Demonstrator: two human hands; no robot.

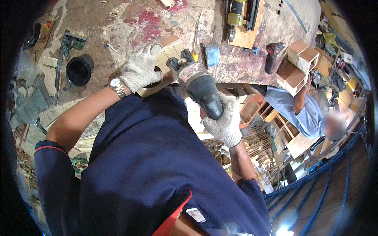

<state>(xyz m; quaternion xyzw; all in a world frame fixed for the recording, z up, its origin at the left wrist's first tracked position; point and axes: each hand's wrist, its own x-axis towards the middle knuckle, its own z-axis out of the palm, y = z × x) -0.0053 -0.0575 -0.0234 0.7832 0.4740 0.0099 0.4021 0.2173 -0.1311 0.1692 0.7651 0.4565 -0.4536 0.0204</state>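
The power tool point(204, 92) is at the table's edge in front of the person, its head toward the table point(118, 55) and beside the wood piece point(170, 55); whether the two touch, I cannot tell. The gloved right hand point(225, 122) is wrapped firmly round its rear end. The gloved left hand point(141, 70) lies on the wood piece, thumb and fingers spread; whether they close round its edge, I cannot tell.

Close in the way, just past the tool's head, is the yellow-handled screwdriver point(195, 57), with the blue box point(212, 55) to its right. Farther off lie the yellow tool point(236, 19) on a board point(241, 38), the blue clip point(252, 50) and the red drill point(272, 57). On the left are the black cup point(79, 70) and the green clamp point(73, 41). At far right a co-worker point(297, 108) has a hand at the wooden boxes point(293, 74).
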